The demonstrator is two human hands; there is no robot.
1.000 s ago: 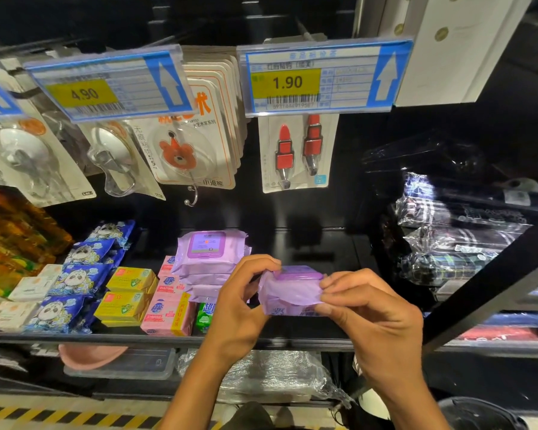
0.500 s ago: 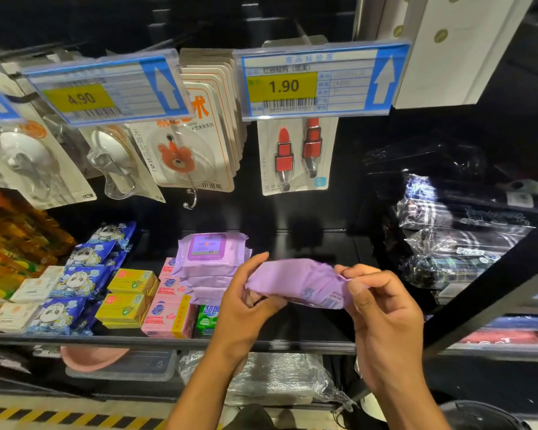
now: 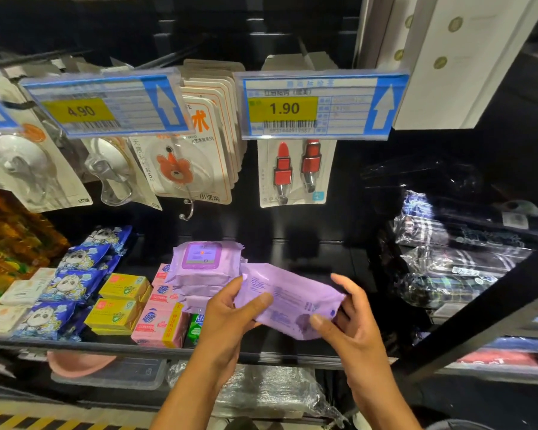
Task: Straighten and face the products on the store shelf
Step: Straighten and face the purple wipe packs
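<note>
One wide-angle head-worn view, forward and slightly downward, close before the front of the store shelf [image 3: 308,262]

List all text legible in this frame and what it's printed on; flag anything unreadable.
"4.90": left price tag
"1.90": right price tag
"小浣熊": bear hook card
Too blurred to read: purple wipes pack, yellow boxes, tag small print.

Both bare forearms reach up from below, the left hand [image 3: 230,321] and right hand [image 3: 353,332] facing each other, each pinching one end of the purple pack [image 3: 288,301], thumb in front, fingers behind.
</note>
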